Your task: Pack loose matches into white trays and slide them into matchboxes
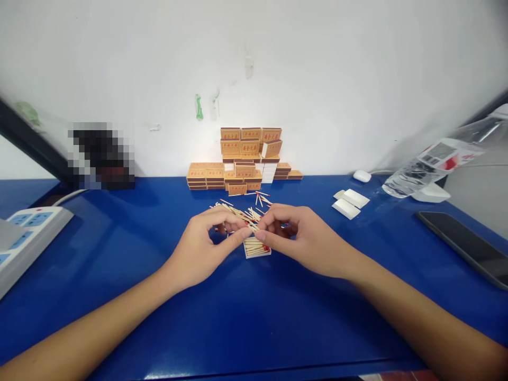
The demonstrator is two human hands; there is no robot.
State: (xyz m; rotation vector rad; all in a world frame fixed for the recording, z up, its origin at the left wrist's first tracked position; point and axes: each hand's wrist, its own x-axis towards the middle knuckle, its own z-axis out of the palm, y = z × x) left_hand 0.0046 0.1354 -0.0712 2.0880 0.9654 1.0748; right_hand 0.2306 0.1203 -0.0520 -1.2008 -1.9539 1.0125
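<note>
My left hand (208, 243) and my right hand (305, 238) meet at the middle of the table, fingertips nearly touching. Between them they pinch a few wooden matches (252, 226); how many is hidden by the fingers. Right below is a small white matchbox tray (257, 256), which holds many red-tipped matches lying side by side. Behind the fingers spreads a loose pile of matches (234, 210), partly covered by both hands. A few more stray matches (260, 199) lie beyond it.
Stacked matchboxes (242, 164) stand against the wall. Unfolded white card pieces (351, 203), a white earbud case (362, 176), a leaning plastic bottle (428, 164) and a phone (464, 246) are on the right. A power strip (32, 238) sits at the left on the blue table (238, 328).
</note>
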